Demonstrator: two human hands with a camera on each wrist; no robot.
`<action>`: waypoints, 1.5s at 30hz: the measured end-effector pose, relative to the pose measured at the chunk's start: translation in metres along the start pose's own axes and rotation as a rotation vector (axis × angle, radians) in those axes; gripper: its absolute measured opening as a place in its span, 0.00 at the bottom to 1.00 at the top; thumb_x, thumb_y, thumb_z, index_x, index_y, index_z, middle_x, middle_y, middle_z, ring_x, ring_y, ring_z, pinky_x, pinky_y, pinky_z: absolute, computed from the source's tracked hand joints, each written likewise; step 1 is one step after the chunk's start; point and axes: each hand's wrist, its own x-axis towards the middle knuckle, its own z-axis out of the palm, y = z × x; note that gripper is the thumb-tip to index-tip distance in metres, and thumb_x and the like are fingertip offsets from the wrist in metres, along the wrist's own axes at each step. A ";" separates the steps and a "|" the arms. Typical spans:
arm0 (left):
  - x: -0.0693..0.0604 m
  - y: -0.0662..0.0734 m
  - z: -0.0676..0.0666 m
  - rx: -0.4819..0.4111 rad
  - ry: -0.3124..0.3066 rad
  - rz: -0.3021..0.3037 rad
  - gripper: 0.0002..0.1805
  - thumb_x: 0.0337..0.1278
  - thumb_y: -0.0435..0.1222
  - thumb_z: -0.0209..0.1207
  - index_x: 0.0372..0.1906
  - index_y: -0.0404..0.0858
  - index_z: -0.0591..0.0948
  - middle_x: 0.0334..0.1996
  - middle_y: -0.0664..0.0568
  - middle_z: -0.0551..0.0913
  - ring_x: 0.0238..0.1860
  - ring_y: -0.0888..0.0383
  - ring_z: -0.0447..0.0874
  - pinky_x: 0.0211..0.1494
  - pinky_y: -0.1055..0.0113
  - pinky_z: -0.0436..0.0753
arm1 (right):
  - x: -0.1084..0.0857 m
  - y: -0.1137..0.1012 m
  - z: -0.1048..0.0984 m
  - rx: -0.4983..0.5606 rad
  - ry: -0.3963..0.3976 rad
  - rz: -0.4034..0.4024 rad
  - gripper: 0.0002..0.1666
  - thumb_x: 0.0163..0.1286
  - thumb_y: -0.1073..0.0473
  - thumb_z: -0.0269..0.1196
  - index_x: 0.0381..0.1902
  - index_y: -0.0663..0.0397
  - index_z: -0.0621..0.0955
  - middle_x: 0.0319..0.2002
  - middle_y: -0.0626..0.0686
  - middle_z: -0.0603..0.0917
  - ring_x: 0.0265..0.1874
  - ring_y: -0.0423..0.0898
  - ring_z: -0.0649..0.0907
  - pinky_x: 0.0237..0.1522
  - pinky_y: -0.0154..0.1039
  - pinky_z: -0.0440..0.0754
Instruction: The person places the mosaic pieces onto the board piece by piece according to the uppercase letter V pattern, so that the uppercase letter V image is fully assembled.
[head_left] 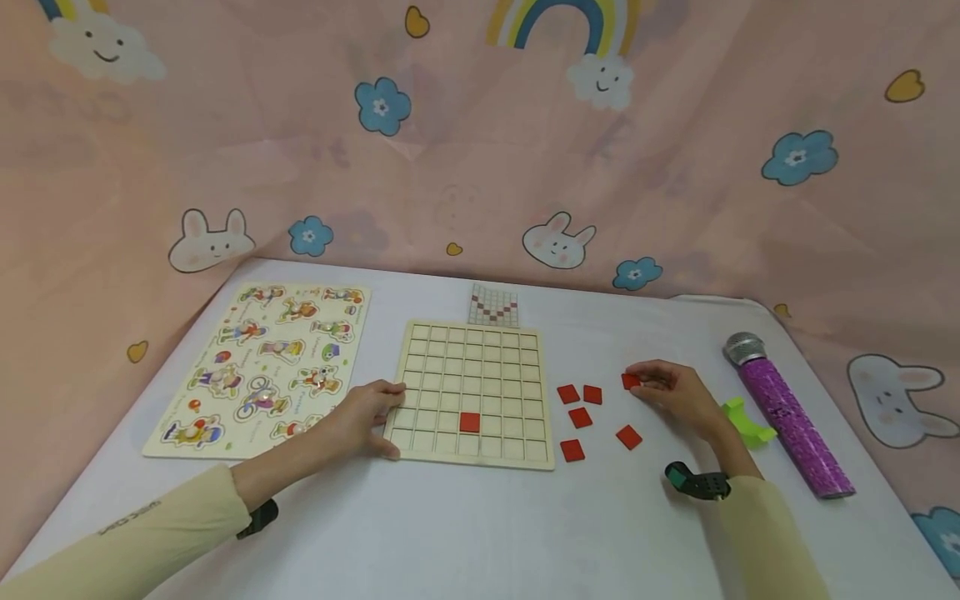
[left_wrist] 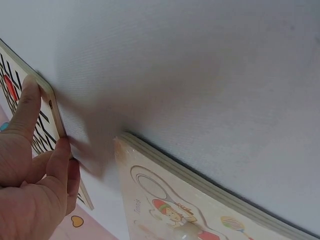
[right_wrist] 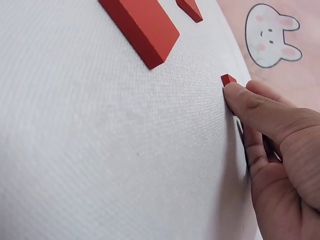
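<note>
The person's left hand held the gridded board by its near left corner: the thumb lay at that corner, and the bent fingers met the left edge farther up. In the board's middle column, one row in from its near edge, sat a red tile. The right hand was out beyond the board's right edge, finger and thumb pinching another tile — close to the tabletop, though whether it touched the cloth was hard to judge.

Five loose tiles lay flat between the board's right edge and that hand, none touching another. A small pattern card lay just beyond the board's far edge. Toward the left edge of the white table lay a picture puzzle; toward the right edge lay a purple microphone, its silver head pointing to the far side — and beside it a curved green piece. Behind the table's far edge hung a pink backdrop printed with rabbits, flowers and rainbows.
</note>
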 end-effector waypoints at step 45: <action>0.001 -0.002 0.001 -0.026 -0.008 -0.022 0.44 0.27 0.27 0.77 0.57 0.16 0.70 0.62 0.31 0.69 0.61 0.36 0.70 0.51 0.70 0.83 | 0.000 0.014 0.006 0.140 0.074 0.153 0.36 0.62 0.41 0.65 0.61 0.58 0.76 0.53 0.50 0.80 0.58 0.49 0.70 0.57 0.34 0.72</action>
